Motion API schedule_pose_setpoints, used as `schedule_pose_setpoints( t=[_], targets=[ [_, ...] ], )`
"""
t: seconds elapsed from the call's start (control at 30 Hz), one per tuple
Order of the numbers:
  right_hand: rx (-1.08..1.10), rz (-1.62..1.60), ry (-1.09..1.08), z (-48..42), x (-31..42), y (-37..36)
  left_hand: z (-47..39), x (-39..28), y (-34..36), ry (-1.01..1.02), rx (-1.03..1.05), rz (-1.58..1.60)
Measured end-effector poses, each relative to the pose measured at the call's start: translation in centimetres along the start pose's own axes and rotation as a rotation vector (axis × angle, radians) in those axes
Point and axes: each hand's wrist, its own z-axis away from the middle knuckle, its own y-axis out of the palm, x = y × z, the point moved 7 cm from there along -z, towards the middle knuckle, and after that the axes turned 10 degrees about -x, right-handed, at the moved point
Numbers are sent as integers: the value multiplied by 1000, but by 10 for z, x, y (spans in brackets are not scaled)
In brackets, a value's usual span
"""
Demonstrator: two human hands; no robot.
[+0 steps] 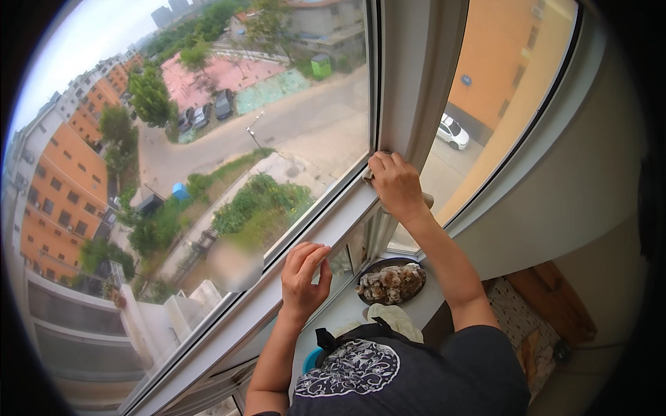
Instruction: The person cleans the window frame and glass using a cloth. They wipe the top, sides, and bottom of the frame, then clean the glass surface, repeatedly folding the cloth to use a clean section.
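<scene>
My right hand [396, 184] presses a small greyish cloth [368, 176] into the corner of the white window frame, where the horizontal rail [349, 200] meets the upright post [403, 93]. Only an edge of the cloth shows past my fingers. Lower and to the left, my left hand [306, 281] is at the rail with fingers bent and thumb apart. Nothing shows in it; whether its fingertips touch the rail is unclear. Beyond the rail is the large window pane [291, 130].
A rough rock [393, 283] stands in a dark oval dish [364, 299] on the white sill [333, 317]. Pale cloth [395, 320] and a blue container [311, 360] lie near my body. A side window [442, 171] is at right, beside a curved wall [551, 197].
</scene>
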Motion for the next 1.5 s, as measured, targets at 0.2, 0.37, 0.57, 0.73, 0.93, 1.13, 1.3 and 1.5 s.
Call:
schedule_pose_setpoints(
  t=[0.2, 0.37, 0.57, 0.73, 0.93, 1.13, 1.3, 1.5],
  targets=[
    [213, -318, 167, -1, -12, 0, 4, 4, -2, -14, 4, -7],
    [-116, -64, 20, 7, -5, -7, 2, 2, -1, -16, 1, -1],
    [111, -497, 331, 16, -10, 1, 4, 3, 0, -14, 5, -13],
    [-61, -372, 241, 19, -16, -29, 3, 2, -3, -2, 6, -29],
    [-45, -22, 23, 6, 2, -5, 3, 0, -1, 10, 16, -42],
    [-26, -185, 27, 3, -4, -11, 3, 2, -1, -6, 1, -36],
    [-80, 157, -78, 8, 5, 4, 6, 2, 1, 1, 23, -48],
    [-26, -122, 235, 0, -2, 0, 6, 4, 0, -36, -16, -33]
  ],
)
